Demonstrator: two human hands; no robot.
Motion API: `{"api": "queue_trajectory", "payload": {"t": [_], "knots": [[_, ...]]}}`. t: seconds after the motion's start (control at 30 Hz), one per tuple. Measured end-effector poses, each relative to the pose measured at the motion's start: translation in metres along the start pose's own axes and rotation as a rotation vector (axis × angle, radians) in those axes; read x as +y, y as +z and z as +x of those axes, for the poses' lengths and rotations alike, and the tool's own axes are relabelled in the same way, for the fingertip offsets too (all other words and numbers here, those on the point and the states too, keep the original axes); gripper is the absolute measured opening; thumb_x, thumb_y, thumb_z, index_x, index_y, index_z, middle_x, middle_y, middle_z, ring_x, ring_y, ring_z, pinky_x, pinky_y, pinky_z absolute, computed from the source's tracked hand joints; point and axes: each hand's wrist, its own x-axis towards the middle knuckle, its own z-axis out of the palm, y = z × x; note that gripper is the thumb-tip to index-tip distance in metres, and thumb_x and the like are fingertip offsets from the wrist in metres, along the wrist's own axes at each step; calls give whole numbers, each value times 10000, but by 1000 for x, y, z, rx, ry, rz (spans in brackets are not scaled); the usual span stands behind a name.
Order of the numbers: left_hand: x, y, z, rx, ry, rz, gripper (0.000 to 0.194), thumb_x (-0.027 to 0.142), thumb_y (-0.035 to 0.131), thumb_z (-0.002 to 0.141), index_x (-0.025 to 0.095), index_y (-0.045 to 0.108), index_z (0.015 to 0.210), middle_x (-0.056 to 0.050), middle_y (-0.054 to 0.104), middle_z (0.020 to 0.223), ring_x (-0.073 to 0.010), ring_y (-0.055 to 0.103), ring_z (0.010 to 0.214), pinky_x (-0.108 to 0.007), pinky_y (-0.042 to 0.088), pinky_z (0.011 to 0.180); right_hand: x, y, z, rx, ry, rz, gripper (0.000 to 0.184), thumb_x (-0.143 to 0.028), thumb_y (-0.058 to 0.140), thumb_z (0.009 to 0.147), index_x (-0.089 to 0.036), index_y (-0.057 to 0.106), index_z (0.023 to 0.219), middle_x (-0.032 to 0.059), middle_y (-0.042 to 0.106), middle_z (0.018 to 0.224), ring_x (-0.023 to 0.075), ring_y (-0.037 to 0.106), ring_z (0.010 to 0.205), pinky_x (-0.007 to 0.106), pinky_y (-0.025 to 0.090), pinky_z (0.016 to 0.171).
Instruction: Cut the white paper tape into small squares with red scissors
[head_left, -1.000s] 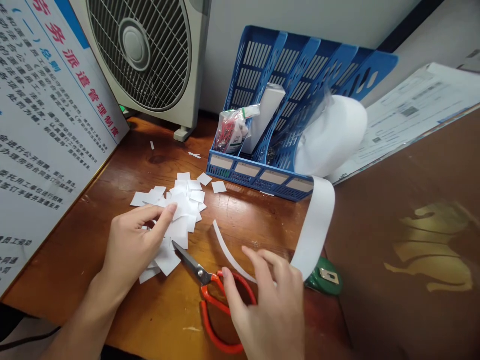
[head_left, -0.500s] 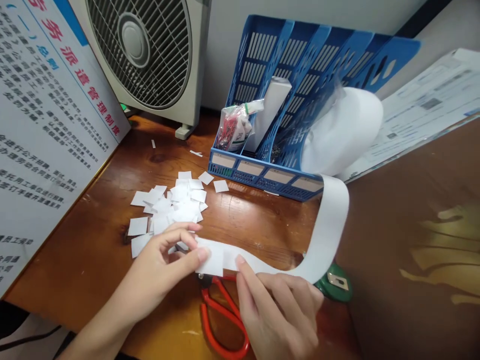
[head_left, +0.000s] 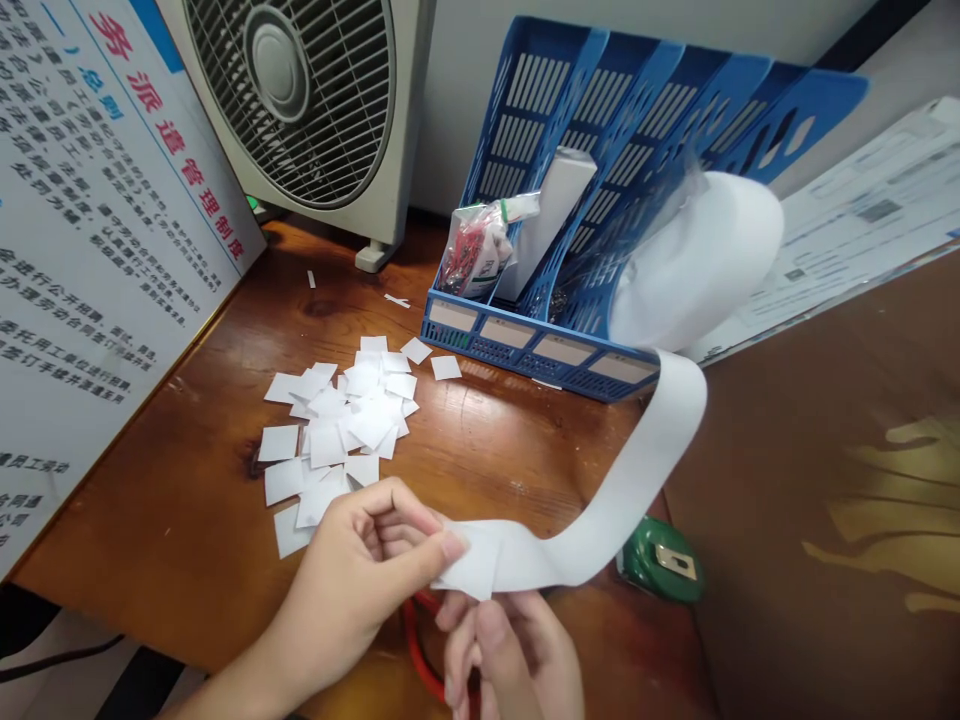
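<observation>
Left hand pinches white square on strip; right hand curled near side (pinch unclear). Strip's curl could skew the square.

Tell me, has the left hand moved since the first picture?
Yes, the left hand moved right, from the white squares toward the green tape measure.

Pale box fan beside a printed board with red characters.
</observation>
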Motion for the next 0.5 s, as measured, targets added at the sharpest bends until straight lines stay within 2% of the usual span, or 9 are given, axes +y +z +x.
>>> {"api": "queue_trajectory", "payload": {"t": [0.03,0.07,0.13,0.23,0.3,0.37,0.5], "knots": [[-1,2,-1,-23,-15,-4,252,336,832,832,178,642,783,-22,742,725,-131,671,628,-217,530,615,0,0,3,-74,86,138,421,-588,703,874,-169,709,919,59,708,730,122,548,398,205,370,300],[-1,3,-3,-35,-23,0,250,340,828,835,179,642,788,-30,748,734,-141,682,637,-226,538,619,-2,0,7,-88,120,246,427,-585,723,861,-162,720,915,67,719,743,128,570,422,200,390,302],[-1,3,-5,-19,-18,27,245,334,829,830,176,649,778,-53,767,822,-150,700,678,-233,550,639,-10,2,15,6,83,352,334,-492,786,844,-162,738,859,61,728,737,129,601,485,190,448,348],[0,0,-5,37,28,86,235,307,833,817,172,654,748,-78,761,1092,-135,707,739,-220,557,661,-21,8,22,146,-46,317,262,-389,838,818,-153,749,747,64,740,715,130,611,507,209,512,407],[0,-2,-4,47,48,106,228,294,833,820,175,654,746,-67,736,1186,-119,706,759,-204,554,665,-22,12,24,185,-106,256,260,-386,838,818,-151,765,738,65,743,691,138,610,485,240,551,435],[-1,-3,-2,18,48,73,224,299,822,840,182,648,761,-51,757,1102,-119,714,760,-198,556,670,-19,15,24,206,-137,230,235,-385,836,822,-160,788,773,59,746,673,150,624,483,261,582,461],[-3,-2,3,-13,28,-16,250,312,813,859,190,617,764,-10,761,756,-132,727,672,-201,555,638,-17,19,27,218,-189,314,147,-333,865,794,-207,817,852,57,784,764,180,694,587,264,618,492]]}}
